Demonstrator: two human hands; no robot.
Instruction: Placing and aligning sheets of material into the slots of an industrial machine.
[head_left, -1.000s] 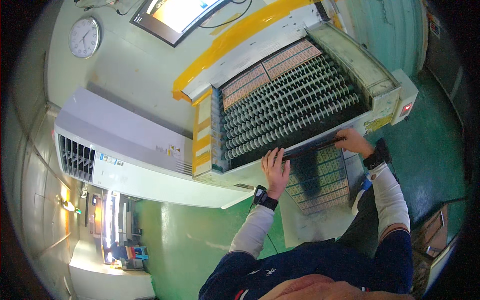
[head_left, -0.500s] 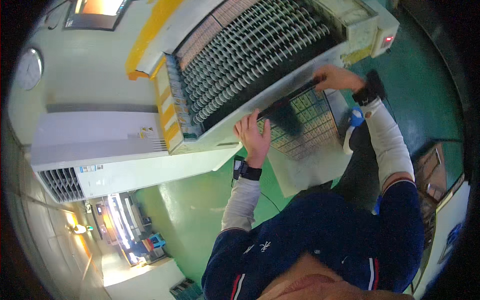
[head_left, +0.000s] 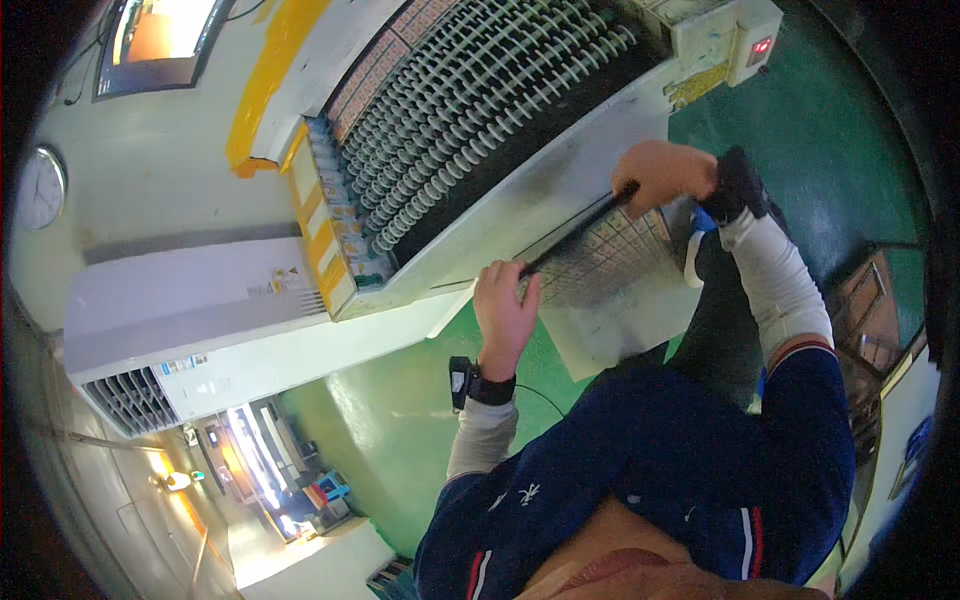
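Note:
A thin dark panel (head_left: 575,237), seen nearly edge-on, spans between my two hands beside the front wall of a roller conveyor (head_left: 470,150). My left hand (head_left: 503,312) pinches its left end, the thumb raised along it. My right hand (head_left: 660,178) is closed round its right end, fingers curled under. Below the panel lies a panel with a grid of small printed patterns (head_left: 610,260), partly hidden and blurred, on a pale board (head_left: 610,340). More gridded panels (head_left: 385,65) show at the far side of the rollers.
A white cabinet with a grille (head_left: 250,345) stands left of the conveyor. A small box with a red display (head_left: 758,50) is fixed at the conveyor's right end. A screen (head_left: 160,45) and a round clock (head_left: 42,187) hang at upper left. Brown cartons (head_left: 865,315) stand at right.
Both hands have shifted slightly, the right one lower, with the panel between them turned to a thinner edge-on line. My view has moved, so the conveyor sits further left.

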